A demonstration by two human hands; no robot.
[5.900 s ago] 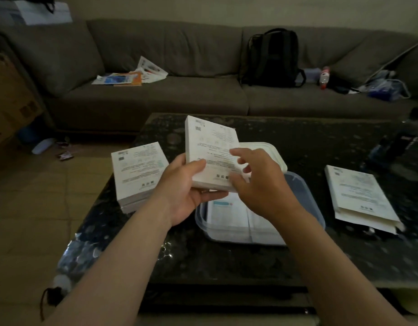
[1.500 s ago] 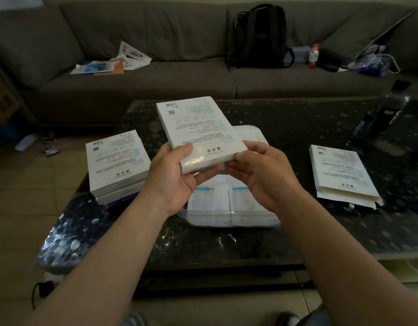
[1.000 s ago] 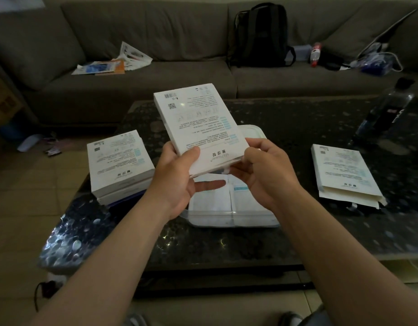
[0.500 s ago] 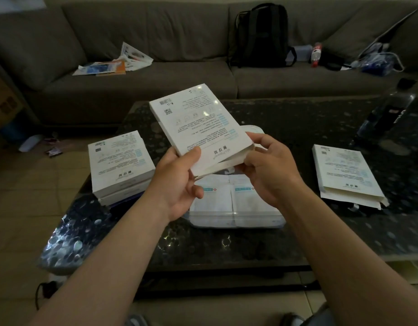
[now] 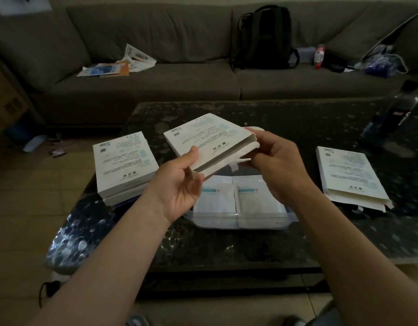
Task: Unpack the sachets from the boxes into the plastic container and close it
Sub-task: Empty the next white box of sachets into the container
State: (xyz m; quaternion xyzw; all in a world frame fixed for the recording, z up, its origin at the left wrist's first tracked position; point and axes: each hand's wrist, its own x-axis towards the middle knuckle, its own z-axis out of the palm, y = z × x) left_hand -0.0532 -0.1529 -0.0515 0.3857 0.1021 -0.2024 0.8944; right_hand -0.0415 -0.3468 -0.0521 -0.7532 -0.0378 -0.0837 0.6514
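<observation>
Behind the dark speckled tabletop (image 5: 297,123) stands a grey sofa (image 5: 156,83) with a black backpack (image 5: 264,36) and some papers (image 5: 116,67) on it.

Above the middle of the tabletop the person holds one white box, the held box (image 5: 210,142), tilted, with its opened end turned to the right. The left hand (image 5: 179,182) grips the near corner, thumb on top and fingers curled below, I think to keep it steady. The right hand (image 5: 276,161) is curled at the opened end and pinches the torn flap there. Whether it already touches a sachet inside I cannot tell. The box is kept directly over the plastic container (image 5: 238,220), probably so the contents can drop or be pulled straight into it.

The container stands open near the front edge, and two sachets (image 5: 215,196) lie in it side by side. If more lie under them is not visible. A small white piece behind the held box may be its lid (image 5: 257,128).

I count four boxes: the held one, a stack of two (image 5: 123,161) at the left edge, seemingly waiting, and one opened box (image 5: 349,175) lying flat near the right edge, likely put aside as finished. One dark bottle (image 5: 391,118) stands at the far right corner.
</observation>
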